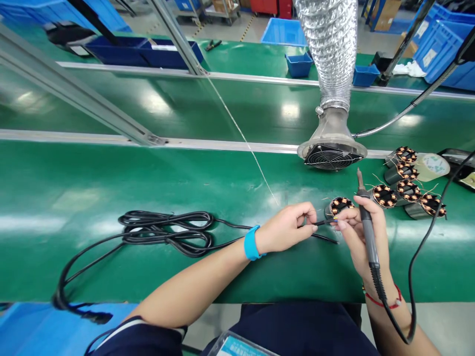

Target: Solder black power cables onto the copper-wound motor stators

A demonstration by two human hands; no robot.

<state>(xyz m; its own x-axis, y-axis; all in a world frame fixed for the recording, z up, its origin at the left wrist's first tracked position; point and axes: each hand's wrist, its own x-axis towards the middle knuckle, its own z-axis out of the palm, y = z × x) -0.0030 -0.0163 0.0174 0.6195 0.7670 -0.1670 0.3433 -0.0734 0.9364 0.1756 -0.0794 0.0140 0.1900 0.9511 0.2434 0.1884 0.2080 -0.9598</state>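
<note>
Cable (166, 237) lies bunched in loops on the bench (92, 183) to your left, and its worked end sits between your two hands, in front of your chest. That end's long axis runs left to right, roughly along the near edge of the bench, with the coloured wires (335, 219) at its right tip. Your left hand (287, 227) pinches the black sheath between thumb and forefinger, a little back from those wires. Your right hand (358, 225) is the nearer one to them: its fingertips meet at the tip, though you cannot tell how firmly they close on the strands. The same hand grasps the iron (368, 232), whose shaft stands across the cable's line, tip pointing away from you toward the fan (332, 155) and clear of the wires.

Just beyond the wire tip, on the far side from you, stands one stator (340, 205); whether any strand touches it you cannot tell. More stators (408, 190) cluster to the right, past the iron. A second black end (325, 239) lies on the bench nearer to you, below the pinched one, apart from your right fingers.
</note>
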